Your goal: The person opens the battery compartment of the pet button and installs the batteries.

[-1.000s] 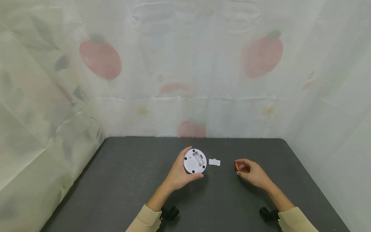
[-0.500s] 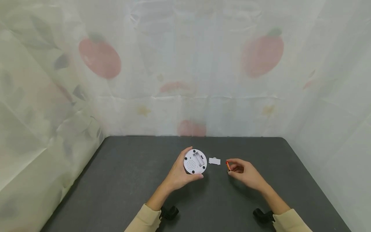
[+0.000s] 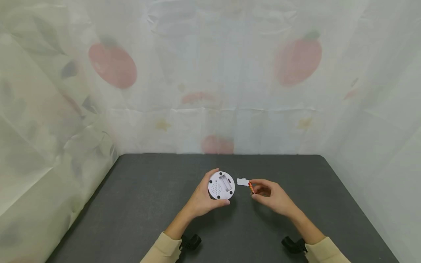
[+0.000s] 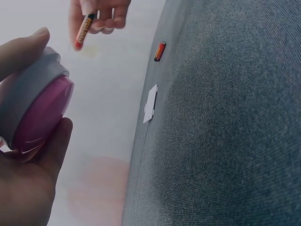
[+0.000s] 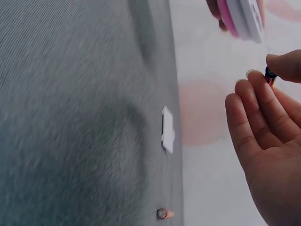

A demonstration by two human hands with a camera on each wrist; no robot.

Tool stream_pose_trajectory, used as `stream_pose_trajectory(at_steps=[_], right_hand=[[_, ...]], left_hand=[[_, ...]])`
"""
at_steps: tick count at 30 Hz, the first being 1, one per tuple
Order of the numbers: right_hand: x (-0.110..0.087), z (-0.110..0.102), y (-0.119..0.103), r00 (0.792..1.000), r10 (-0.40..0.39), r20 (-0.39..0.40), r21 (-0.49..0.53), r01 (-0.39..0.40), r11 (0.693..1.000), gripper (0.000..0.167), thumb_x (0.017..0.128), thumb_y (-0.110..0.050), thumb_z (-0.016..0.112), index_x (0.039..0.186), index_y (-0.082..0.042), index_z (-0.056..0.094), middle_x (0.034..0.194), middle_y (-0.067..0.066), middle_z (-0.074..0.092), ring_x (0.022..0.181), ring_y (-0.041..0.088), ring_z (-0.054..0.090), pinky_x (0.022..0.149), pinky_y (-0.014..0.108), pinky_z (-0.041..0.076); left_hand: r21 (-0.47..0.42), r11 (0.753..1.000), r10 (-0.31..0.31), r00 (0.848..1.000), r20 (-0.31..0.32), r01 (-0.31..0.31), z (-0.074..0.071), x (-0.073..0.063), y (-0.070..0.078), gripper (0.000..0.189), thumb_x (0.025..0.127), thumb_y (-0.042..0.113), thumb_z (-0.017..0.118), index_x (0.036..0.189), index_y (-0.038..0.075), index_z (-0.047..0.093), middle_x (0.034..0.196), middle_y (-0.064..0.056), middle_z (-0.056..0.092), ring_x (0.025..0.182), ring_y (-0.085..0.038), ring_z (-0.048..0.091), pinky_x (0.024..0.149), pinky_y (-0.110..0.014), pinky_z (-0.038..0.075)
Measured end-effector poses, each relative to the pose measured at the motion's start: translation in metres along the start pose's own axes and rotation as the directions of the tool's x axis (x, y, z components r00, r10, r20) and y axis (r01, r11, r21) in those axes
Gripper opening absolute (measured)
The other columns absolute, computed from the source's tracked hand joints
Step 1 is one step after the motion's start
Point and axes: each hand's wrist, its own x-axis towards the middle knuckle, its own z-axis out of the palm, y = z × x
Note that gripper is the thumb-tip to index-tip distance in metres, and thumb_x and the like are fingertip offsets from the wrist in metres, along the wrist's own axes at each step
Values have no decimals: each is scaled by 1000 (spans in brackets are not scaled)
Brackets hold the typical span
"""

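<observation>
My left hand [image 3: 201,199] grips a round white device [image 3: 216,189] by its rim, thumb at the near side. Its back, with dark feet, a patch of small holes and an uncovered battery compartment, faces up in the head view; a pink side [image 4: 49,110] shows in the left wrist view. To the right, my right hand [image 3: 275,198] pinches a red and black battery [image 3: 251,188] between thumb and fingers, apart from the device. The compartment looks bare. Between the hands, a small white battery cover [image 3: 242,182] lies on the table.
A second battery [image 4: 160,51] lies on the dark grey table [image 3: 148,204], visible in both wrist views. White patterned curtains [image 3: 210,73] hang behind the table and at both sides. A black wrist device [image 3: 190,241] sits at each cuff.
My right hand has moved left with the battery, coming close to the cover and the device. The left hand holds the device nearly still, tipped and lowered slightly.
</observation>
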Motion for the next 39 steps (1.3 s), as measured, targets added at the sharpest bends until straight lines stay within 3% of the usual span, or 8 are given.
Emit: stream_pose_trajectory(at_steps=[17,23,32,39], right_hand=[[8,16,-21,998,-68,-12,32,68,997,44,94,-14,75,136,-10,62,101,2,69,92,16,67,86,30,53],[14,19,-30,995,-100,-1,36,100,994,46,94,-15,75,137,-6,61,102,2,69,93,17,67,85,31,53],[21,23,-39,992,-117,43,-9,117,993,46,95,-18,74,138,-8,61,103,-1,68,93,14,65,84,34,54],[28,26,-41,983,-157,98,-87,166,982,43,95,-14,73,135,-5,62,95,-5,67,86,11,64,81,35,54]], left_hand=[[-51,999,-9,998,56,11,-1,-4,0,106,70,37,95,155,36,32,130,3,55,104,-16,57,89,-38,45],[-52,998,-20,997,70,24,-1,-4,-1,105,70,38,95,154,38,31,130,5,55,106,-17,57,90,-40,45],[-59,998,-26,994,102,32,-1,-4,0,105,73,38,94,155,38,29,133,5,52,107,-17,57,89,-39,46],[-47,999,-20,993,117,26,0,-4,1,105,74,38,93,157,35,28,134,4,51,106,-17,56,87,-38,46]])
